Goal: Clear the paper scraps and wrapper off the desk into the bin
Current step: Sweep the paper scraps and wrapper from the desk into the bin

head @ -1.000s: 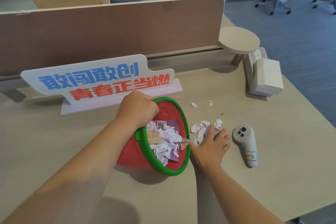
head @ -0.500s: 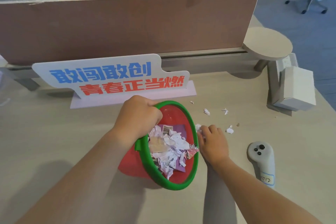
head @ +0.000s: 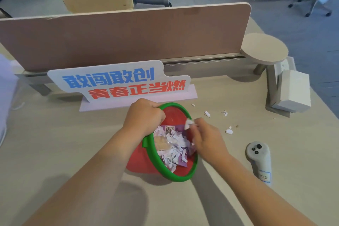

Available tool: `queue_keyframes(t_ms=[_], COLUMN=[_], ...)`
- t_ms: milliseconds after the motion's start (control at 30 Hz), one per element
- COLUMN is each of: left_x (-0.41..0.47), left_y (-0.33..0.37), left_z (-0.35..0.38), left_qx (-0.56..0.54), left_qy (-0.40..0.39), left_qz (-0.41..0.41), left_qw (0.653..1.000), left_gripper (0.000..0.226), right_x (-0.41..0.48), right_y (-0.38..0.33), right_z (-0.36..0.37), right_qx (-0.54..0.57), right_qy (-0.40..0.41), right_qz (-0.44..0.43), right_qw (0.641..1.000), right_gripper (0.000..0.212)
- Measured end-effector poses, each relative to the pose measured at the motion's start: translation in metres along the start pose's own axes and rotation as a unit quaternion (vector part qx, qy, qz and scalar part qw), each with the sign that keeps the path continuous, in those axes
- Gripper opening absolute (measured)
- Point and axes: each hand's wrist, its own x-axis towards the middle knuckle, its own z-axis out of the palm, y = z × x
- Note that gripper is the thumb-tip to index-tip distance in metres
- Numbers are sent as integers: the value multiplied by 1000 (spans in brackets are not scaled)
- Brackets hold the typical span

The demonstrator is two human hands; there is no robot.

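Note:
A red bin with a green rim (head: 176,177) sits tilted on the desk, its mouth toward me. My left hand (head: 144,115) grips the rim at its far left side. Inside lie several white paper scraps (head: 172,149) and a purple wrapper (head: 180,127). My right hand (head: 208,136) is over the bin's right rim, pinching a white paper scrap (head: 189,123) in its fingertips. Loose scraps remain on the desk to the right: a scrap (head: 207,113), a second one (head: 224,113) and a third (head: 229,131), plus a tiny bit (head: 193,104).
A slogan sign (head: 117,80) stands just behind the bin before the brown desk divider (head: 128,36). A grey controller (head: 259,159) lies at the right. A white box (head: 291,91) and a round shelf (head: 264,49) stand at the far right.
My right hand gathered scraps from the desk beside the bin, closed on them and lifted over the bin's rim. The pile to the right of the bin is gone. My left hand kept holding the rim.

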Motion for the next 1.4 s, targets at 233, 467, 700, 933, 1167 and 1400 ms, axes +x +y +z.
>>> queue_keyframes(t_ms=[233, 467, 700, 933, 1167, 1400], left_x=[-6, -7, 5, 16, 30, 33], left_y=[1, 3, 8, 9, 5, 8], left_z=[2, 4, 9, 8, 4, 6], left_qx=[7, 9, 4, 10, 21, 41], left_qy=[15, 11, 9, 12, 19, 4], left_qz=[13, 8, -12, -40, -68, -81], left_qw=[1000, 1000, 1000, 999, 997, 996], left_gripper=[15, 20, 22, 23, 16, 27], right_x=[-10, -22, -11, 24, 77, 115], right_y=[-50, -38, 52, 139, 142, 130], right_z=[41, 18, -4, -4, 28, 51], right_qx=[-68, 105, 116, 36, -37, -39], right_qy=[-151, -176, 101, 140, 83, -111], right_qz=[-101, -62, 161, 306, 168, 30], right_qw=[981, 977, 975, 941, 982, 993], right_gripper=[60, 57, 23, 33, 23, 47])
